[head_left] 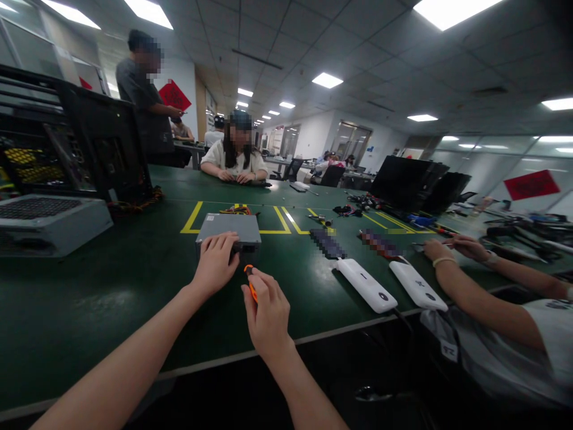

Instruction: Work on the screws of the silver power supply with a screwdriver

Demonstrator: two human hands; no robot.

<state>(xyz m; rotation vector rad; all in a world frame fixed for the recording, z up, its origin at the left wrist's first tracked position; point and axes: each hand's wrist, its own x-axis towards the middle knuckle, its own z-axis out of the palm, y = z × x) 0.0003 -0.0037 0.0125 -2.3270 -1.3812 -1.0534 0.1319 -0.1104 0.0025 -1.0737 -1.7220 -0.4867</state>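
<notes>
A grey metal computer power supply sits on the green table in front of me, with bundled coloured wires behind it. My left hand grips its near side, fingers over the top edge and thumb along the front face. Just right of that, my right hand is closed around an orange-and-black handled tool that looks like a screwdriver. The tool's working tip cannot be made out, and most of its handle is hidden by my fingers.
At left stand another power supply and an open black computer case. White power banks with phones lie to the right, near a co-worker's hands. Black monitors stand farther back. Another person sits across the table.
</notes>
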